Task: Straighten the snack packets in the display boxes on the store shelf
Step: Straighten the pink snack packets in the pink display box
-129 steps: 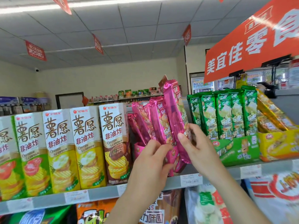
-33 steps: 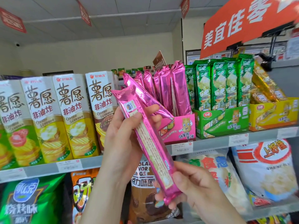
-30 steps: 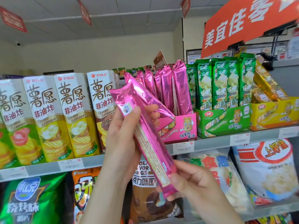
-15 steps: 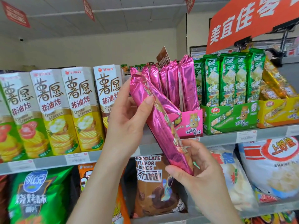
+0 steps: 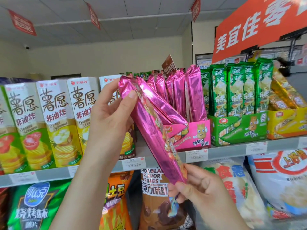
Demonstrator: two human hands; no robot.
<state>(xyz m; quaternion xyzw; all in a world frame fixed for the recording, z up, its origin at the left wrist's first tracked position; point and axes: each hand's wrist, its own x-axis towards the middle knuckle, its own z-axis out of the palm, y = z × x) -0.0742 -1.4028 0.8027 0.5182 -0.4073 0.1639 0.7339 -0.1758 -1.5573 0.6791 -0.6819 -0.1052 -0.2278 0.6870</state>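
A long pink foil snack packet [image 5: 150,130] slants in front of the shelf, top end up left, bottom end down right. My left hand [image 5: 109,120] grips its top end with thumb and fingers. My right hand [image 5: 197,188] pinches its bottom end. Behind it stands the pink display box [image 5: 191,135] with several pink packets [image 5: 187,93]; most are upright, one [image 5: 159,103] leans left across the box's front corner.
A green display box [image 5: 237,130] of upright green packets and a yellow box [image 5: 285,123] with slanted packets stand to the right. Tall crisp cartons [image 5: 54,122] line the shelf on the left. Large snack bags [image 5: 159,201] fill the shelf below.
I took one pink packet out of the box, lowered it in front of the shelf and turned it. Over the last second it has risen slightly towards the box.
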